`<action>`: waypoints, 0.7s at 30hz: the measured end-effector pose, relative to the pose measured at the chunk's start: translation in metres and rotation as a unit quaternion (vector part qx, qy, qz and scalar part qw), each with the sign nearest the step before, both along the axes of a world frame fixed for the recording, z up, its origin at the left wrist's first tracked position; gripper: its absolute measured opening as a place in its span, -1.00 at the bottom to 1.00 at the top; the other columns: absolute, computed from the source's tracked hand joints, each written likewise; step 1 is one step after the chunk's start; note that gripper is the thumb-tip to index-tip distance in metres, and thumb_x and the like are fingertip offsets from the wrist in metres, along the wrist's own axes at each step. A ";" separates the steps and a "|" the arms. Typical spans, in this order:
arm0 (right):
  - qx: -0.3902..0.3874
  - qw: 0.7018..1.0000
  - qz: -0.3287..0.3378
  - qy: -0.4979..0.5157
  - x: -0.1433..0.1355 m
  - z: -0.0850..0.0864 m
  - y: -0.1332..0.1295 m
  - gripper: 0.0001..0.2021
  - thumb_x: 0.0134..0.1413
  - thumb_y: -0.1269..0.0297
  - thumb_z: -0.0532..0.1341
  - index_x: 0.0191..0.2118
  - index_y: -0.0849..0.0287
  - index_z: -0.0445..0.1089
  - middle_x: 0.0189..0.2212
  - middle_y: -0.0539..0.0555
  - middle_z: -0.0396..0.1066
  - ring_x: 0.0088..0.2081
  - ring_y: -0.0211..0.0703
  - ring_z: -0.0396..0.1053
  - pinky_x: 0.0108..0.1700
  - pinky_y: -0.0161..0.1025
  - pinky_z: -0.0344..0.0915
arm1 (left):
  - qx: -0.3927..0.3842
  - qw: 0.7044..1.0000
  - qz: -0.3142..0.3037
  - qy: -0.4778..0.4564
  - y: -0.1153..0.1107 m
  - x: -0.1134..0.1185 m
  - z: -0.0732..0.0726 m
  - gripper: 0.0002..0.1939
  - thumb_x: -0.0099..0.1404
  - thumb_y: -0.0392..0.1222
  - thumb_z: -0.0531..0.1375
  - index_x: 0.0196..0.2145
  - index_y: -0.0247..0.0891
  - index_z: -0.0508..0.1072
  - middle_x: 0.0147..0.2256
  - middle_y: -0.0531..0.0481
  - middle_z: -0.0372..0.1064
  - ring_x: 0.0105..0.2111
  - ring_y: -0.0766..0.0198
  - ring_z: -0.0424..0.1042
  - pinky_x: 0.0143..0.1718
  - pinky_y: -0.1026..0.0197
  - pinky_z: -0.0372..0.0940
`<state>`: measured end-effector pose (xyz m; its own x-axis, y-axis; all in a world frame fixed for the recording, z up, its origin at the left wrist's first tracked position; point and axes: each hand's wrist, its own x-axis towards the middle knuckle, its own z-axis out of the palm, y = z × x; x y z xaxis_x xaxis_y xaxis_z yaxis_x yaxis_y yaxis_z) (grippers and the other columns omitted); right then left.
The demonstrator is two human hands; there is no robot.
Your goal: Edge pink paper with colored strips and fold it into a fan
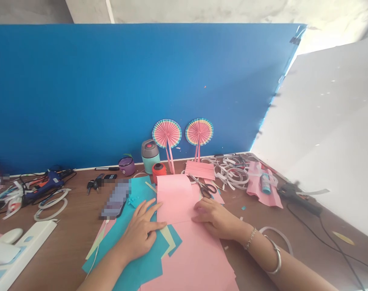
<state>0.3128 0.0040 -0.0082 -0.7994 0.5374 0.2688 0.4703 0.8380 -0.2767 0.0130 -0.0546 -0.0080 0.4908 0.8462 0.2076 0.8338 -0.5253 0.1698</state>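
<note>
A pink sheet of paper (174, 198) lies in front of me, its far end curling up, on top of a stack of larger pink paper (192, 258). Spread fingers of my left hand (146, 228) rest on its left edge and on the teal paper (141, 266) beside it. At the sheet's right edge, my right hand (212, 218) has its fingers curled together around the paper border; the fingertips are partly hidden. Small teal and pale yellow paper pieces (171, 238) stick out near my left hand. Black-handled scissors (206, 188) lie just beyond my right hand.
Two round pleated paper fans (167, 133) lean on the blue partition (111, 93). A thermos (150, 157), a purple cup (127, 165) and pleated pink paper (200, 169) stand or lie at the back. Glue gun (50, 182), phone (117, 198) and power strip (23, 250) are left; cables are right.
</note>
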 end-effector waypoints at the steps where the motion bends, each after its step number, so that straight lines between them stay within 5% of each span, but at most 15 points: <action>1: -0.008 1.000 0.002 0.000 0.002 0.001 0.000 -0.56 -0.05 0.59 0.07 -0.14 0.01 0.51 -0.13 0.14 0.32 -0.12 -0.05 0.24 -0.06 -0.07 0.19 | -0.005 1.000 -0.004 0.002 -0.001 -0.002 0.000 -0.33 0.05 -0.53 0.02 -0.02 0.14 0.43 0.27 0.16 -0.02 0.25 -0.08 -0.08 0.18 -0.32 -0.06; 6: -0.069 0.998 -0.001 0.004 0.009 0.006 0.003 -0.48 -0.14 0.58 0.09 -0.07 -0.01 0.49 -0.01 0.12 0.28 -0.03 -0.02 0.24 0.03 -0.06 0.20 | -0.004 1.000 -0.007 -0.013 0.000 -0.011 -0.001 -0.40 0.11 -0.49 0.03 0.00 0.10 0.43 0.30 0.20 -0.14 0.27 -0.11 -0.14 0.18 -0.30 -0.04; 11: -0.094 0.995 -0.017 0.017 0.012 0.004 0.006 -0.50 -0.13 0.59 0.12 -0.10 -0.04 0.50 -0.01 0.09 0.30 -0.02 -0.05 0.26 0.02 -0.09 0.23 | 0.027 0.999 -0.027 -0.021 0.003 -0.010 0.002 -0.43 0.03 -0.50 0.03 -0.16 0.08 0.54 0.22 0.16 0.10 0.24 -0.07 -0.01 0.16 -0.32 0.00; 21: 0.074 0.997 -0.001 0.027 0.000 -0.002 0.005 -0.79 0.12 0.48 0.09 -0.40 0.18 0.45 -0.38 0.12 0.38 -0.29 -0.15 0.28 -0.20 -0.19 0.21 | 0.078 0.991 0.007 -0.108 0.009 -0.012 -0.004 -0.65 0.05 -0.46 0.00 -0.53 -0.13 0.53 0.01 0.04 0.40 0.11 0.00 0.20 0.08 -0.18 0.15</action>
